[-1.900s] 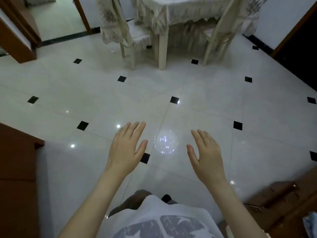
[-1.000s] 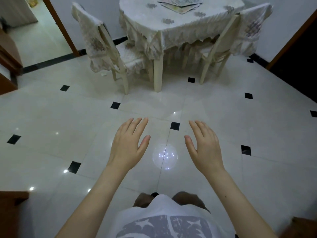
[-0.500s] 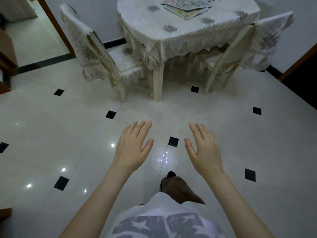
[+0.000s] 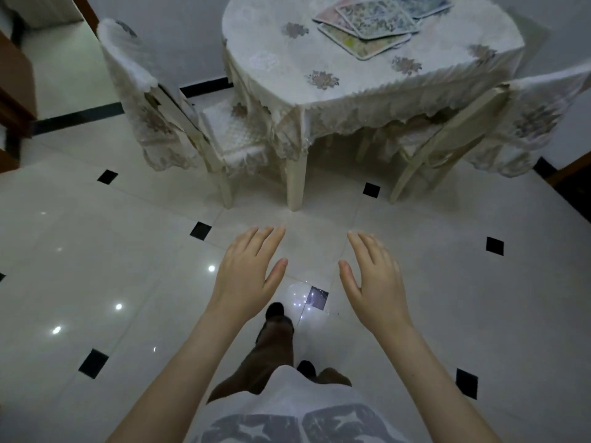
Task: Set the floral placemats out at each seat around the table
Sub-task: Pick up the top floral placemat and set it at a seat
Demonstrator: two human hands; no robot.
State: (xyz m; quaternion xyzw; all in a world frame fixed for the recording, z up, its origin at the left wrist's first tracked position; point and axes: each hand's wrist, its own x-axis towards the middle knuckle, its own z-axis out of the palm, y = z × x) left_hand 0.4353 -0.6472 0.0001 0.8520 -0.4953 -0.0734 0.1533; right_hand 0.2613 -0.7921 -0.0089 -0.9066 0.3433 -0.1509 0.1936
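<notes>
Lace cloth [image 4: 335,71], cream with grey flower patches, hangs over the counter [image 4: 295,183] against the far wall, and the placemats [image 4: 367,24] lie on top of it toward the back, overlapping in a loose heap rather than set out at any seat (how many are in the heap is hard to tell, since the upper ones run out of view). One chair [image 4: 179,123] stands at the counter's left side and another chair [image 4: 479,123] at its right, both draped in the same lacy covers and both tucked close to the cloth's hem. The person stands on the pale glossy floor [image 4: 96,251], which is dotted with small black diamond tiles and bright spots of reflected light, some way short of the counter. Both arms reach forward at waist height, palms down. The left hand [image 4: 246,276] has its grip wide, fingers straight and close together with the thumb apart, holding nothing. The right hand [image 4: 377,282] mirrors it, its grip just as wide and just as bare. The two hands are apart from each other and well apart from the placemats. Below them a white patterned shirt [image 4: 287,410] and one brown trouser leg [image 4: 271,353] with a dark shoe stepping forward show.
</notes>
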